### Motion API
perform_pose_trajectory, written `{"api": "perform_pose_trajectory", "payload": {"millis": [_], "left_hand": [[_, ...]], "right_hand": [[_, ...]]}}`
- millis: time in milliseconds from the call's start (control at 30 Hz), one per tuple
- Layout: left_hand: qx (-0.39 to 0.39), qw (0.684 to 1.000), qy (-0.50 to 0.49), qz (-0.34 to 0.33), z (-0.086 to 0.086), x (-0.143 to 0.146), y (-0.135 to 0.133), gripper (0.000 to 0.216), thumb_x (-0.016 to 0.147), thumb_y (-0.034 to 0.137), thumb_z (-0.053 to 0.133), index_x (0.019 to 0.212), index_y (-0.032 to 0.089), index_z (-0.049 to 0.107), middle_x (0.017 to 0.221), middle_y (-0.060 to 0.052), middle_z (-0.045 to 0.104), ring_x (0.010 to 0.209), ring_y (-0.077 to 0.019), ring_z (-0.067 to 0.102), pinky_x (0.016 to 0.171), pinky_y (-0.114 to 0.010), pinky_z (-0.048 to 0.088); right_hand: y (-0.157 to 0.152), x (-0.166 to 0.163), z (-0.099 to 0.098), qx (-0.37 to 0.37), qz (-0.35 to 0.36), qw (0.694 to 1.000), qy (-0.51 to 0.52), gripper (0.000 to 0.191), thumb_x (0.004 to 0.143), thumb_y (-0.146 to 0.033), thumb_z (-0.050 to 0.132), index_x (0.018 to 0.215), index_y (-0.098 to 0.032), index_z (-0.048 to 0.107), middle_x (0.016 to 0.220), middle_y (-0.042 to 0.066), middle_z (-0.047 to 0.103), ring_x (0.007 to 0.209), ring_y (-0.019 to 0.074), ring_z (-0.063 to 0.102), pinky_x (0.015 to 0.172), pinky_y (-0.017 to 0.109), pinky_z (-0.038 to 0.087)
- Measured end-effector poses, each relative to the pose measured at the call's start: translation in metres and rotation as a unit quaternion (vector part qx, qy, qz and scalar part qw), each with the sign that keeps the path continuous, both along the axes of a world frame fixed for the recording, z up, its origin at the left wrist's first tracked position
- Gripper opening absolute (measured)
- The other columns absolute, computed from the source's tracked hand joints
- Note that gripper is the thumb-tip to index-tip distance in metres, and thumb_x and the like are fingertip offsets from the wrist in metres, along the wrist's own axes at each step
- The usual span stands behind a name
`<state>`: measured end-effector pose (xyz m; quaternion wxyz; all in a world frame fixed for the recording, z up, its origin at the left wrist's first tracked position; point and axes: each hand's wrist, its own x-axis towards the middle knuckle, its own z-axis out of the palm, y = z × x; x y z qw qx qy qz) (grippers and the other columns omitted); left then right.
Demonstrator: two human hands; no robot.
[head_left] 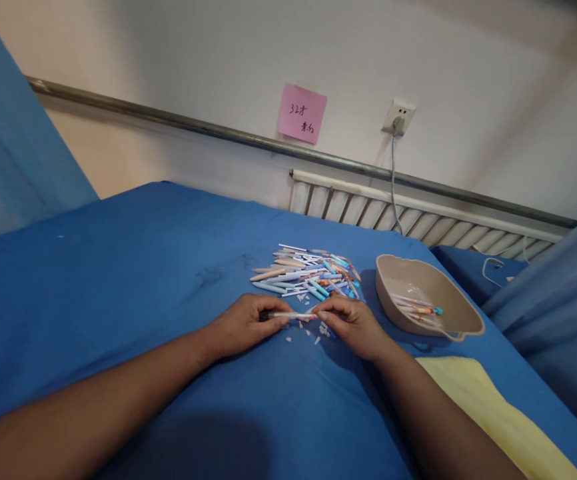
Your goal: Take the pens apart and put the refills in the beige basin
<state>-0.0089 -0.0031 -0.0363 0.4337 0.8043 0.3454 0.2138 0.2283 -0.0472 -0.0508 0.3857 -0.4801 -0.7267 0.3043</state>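
Between my two hands a slim pen point(296, 315) lies level, a little above the blue cloth. My left hand point(245, 324) is closed around its left end, and a dark stretch shows by the fingers. The fingertips of my right hand point(352, 325) pinch the right end, where something small and reddish shows; I cannot make out its kind. Just beyond the hands lies a loose heap of pen parts point(296, 272), with white, peach, grey and bright blue barrels and thin tubes. Several small pale bits point(317, 341) are scattered on the cloth under and between the hands.
Right of the heap stands a beige basin point(431, 277) with several pens point(413, 305) inside. A yellow cloth point(483, 400) lies at the front right, under my right forearm. Behind the blue-covered table point(168, 233) are a radiator point(348, 203), a metal rail point(208, 127) and a plugged-in cable point(394, 173).
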Motion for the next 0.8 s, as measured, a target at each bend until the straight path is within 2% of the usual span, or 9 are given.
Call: {"api": "perform_pose_trajectory", "payload": {"millis": [167,367,633,700,800], "left_hand": [[-0.014,1.000,-0.016,-0.010,0.002,0.000,-0.004,0.026,0.084,0.036,0.054,0.098,0.021,0.069,0.087,0.000,0.071,0.081,-0.0165,0.062,0.071,-0.021,0.045],[-0.005,1.000,-0.023,-0.015,0.009,0.000,-0.007,0.026,0.085,0.035,0.053,0.100,0.021,0.069,0.092,-0.001,0.071,0.085,-0.0176,0.063,0.076,-0.024,0.046],[0.124,0.992,-0.006,0.003,0.010,0.000,-0.009,0.019,0.081,0.027,0.057,0.095,0.024,0.070,0.087,-0.002,0.069,0.085,-0.0176,0.060,0.077,-0.026,0.044],[0.116,0.993,-0.008,0.006,0.010,0.000,-0.009,0.019,0.080,0.027,0.058,0.095,0.024,0.070,0.089,-0.001,0.069,0.086,-0.0178,0.060,0.078,-0.026,0.044],[0.073,0.996,-0.029,0.043,0.009,-0.001,-0.009,0.030,0.078,0.032,0.062,0.106,0.023,0.065,0.096,-0.002,0.068,0.089,-0.0196,0.061,0.080,-0.028,0.045]], "right_hand": [[-0.004,-0.012,0.002,0.035,0.001,0.999,-0.007,0.017,0.085,-0.027,0.054,0.090,-0.022,0.070,0.082,0.002,0.068,0.078,0.0144,0.060,0.072,0.026,0.044],[-0.006,-0.018,0.002,0.040,-0.002,0.999,-0.012,0.017,0.086,-0.026,0.053,0.090,-0.023,0.069,0.081,0.001,0.067,0.078,0.0143,0.060,0.073,0.026,0.044],[-0.007,-0.020,-0.002,0.009,-0.004,1.000,0.021,0.017,0.086,-0.027,0.052,0.089,-0.023,0.068,0.079,0.001,0.065,0.074,0.0136,0.058,0.069,0.025,0.044],[-0.007,-0.021,-0.004,0.005,-0.009,0.999,0.033,0.017,0.086,-0.029,0.053,0.088,-0.022,0.068,0.078,0.000,0.064,0.073,0.0135,0.057,0.068,0.025,0.044],[-0.007,-0.024,-0.005,-0.001,-0.023,0.998,0.055,0.018,0.086,-0.031,0.053,0.088,-0.022,0.068,0.078,0.001,0.065,0.072,0.0136,0.058,0.066,0.024,0.044]]}}
